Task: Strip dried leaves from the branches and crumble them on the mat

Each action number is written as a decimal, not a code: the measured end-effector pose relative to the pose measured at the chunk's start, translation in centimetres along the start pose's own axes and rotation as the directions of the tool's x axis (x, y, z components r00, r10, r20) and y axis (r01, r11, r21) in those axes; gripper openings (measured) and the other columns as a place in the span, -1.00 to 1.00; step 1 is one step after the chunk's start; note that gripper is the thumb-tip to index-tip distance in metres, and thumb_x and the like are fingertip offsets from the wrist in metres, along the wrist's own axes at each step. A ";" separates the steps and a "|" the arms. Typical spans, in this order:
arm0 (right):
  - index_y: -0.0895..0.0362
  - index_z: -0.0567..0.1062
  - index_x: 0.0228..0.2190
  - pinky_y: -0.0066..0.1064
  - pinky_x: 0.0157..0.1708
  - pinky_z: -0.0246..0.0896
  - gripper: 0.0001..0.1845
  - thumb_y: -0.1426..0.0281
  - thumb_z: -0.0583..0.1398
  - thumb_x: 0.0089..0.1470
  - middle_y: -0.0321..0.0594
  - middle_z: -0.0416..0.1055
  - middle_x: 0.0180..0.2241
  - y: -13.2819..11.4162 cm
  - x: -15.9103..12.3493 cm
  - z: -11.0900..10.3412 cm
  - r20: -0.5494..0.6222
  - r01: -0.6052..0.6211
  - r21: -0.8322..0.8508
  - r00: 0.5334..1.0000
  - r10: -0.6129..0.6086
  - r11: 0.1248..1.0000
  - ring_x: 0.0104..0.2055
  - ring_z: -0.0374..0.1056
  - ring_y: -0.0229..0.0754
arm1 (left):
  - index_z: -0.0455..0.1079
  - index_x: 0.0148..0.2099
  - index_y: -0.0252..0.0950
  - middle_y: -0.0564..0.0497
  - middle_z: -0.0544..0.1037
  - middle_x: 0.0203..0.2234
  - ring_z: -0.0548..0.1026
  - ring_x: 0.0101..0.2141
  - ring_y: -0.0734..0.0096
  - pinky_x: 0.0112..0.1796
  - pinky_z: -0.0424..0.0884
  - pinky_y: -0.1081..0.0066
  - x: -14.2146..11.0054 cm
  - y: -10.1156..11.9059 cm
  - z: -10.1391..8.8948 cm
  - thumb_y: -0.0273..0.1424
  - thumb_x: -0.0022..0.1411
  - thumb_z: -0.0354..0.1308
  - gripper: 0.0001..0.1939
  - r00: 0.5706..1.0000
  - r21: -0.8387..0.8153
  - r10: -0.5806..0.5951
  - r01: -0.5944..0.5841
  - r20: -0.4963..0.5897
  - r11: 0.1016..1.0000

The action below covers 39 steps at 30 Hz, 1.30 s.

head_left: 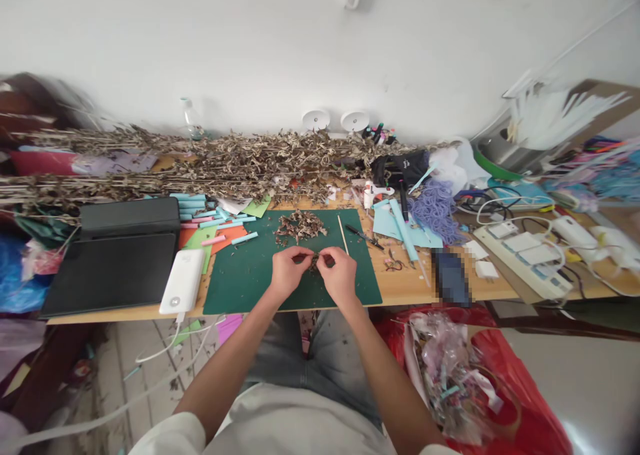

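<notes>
Over the middle of a green cutting mat (240, 288), my left hand (289, 268) and my right hand (340, 272) meet with fingertips pinched. Between them is a small piece of dried leaves (315, 262), mostly hidden by the fingers. Just beyond my hands a loose pile of dried, brown-grey leaves (300, 226) lies on the mat. To its right are a thin wooden stick (343, 234) and a black pen (365, 236). Dark crumbs are scattered over the mat.
Long bundles of dried stems (210, 175) run along the back. At left stand a black tablet case (110, 262) and a white power bank (183, 282). Purple yarn (436, 208), scissors (395, 262), a phone (451, 276) and a power strip (525, 262) lie right, above a red waste bag (520, 388).
</notes>
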State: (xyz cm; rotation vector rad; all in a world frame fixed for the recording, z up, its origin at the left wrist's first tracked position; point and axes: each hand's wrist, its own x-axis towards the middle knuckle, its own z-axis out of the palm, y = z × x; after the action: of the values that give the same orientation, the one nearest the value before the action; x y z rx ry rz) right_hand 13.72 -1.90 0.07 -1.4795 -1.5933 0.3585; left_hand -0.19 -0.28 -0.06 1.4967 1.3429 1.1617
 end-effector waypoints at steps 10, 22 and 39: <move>0.12 0.56 -0.30 -0.33 -0.25 0.37 -0.82 0.39 0.15 0.11 -0.11 0.50 -0.28 0.2 0.2 -0.8 0.140 -0.041 0.084 0.990 0.029 0.996 -0.26 0.42 -0.13 | 0.61 -0.30 -0.24 -0.06 0.61 -0.31 0.55 -0.27 0.29 -0.20 0.45 0.34 0.7 -0.4 -0.2 -0.33 0.05 0.28 -0.85 0.997 -0.127 -0.014 0.023 0.071 0.992; 0.12 0.56 -0.38 -0.34 -0.31 0.35 -0.84 0.43 0.15 0.07 -0.18 0.52 -0.39 0.0 -0.2 -0.6 0.127 -0.069 0.110 0.990 0.055 0.991 -0.37 0.43 -0.14 | 0.54 -0.28 -0.31 -0.03 0.61 -0.43 0.56 -0.40 0.34 -0.30 0.47 0.38 0.2 0.4 0.4 -0.42 0.02 0.26 -0.84 0.988 -0.132 -0.091 0.108 0.128 0.985; 0.09 0.51 -0.53 -0.34 -0.28 0.22 -0.66 0.29 0.09 0.21 -0.16 0.39 -0.48 1.0 1.5 -1.7 0.156 0.067 -0.214 0.987 -0.033 0.974 -0.36 0.33 -0.13 | 0.51 -0.08 -0.26 -0.12 0.52 -0.16 0.51 -0.22 0.35 -0.13 0.41 0.37 -0.1 -0.9 -0.3 -0.47 0.33 -0.08 -0.68 0.943 0.270 0.265 -0.313 0.200 0.911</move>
State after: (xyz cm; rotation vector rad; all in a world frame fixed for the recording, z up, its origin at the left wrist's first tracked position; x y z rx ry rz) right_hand 15.85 -0.90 0.89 -1.6053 -1.8370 0.2788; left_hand -0.73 -0.28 -0.85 2.0206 1.2549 1.0201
